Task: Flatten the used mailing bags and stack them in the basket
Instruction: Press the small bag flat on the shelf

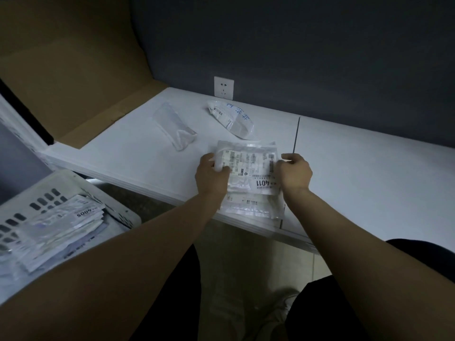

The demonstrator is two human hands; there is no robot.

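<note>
A white mailing bag (248, 163) with a printed label lies on a small pile of flattened bags (253, 205) at the near edge of the white table (357, 173). My left hand (213, 173) grips its left edge with curled fingers. My right hand (294, 172) pinches its right edge. Farther back lie a clear crumpled bag (176, 129) and a white crumpled bag (232, 119) with blue writing. At lower left, the white perforated basket (123, 212) holds a stack of flattened bags (59, 230).
A thin dark rod (296, 135) stands upright just behind my right hand. A brown cardboard sheet (73, 70) leans at the back left. A wall socket (223, 87) sits on the dark wall. Below the table are my legs and a shoe (280, 306).
</note>
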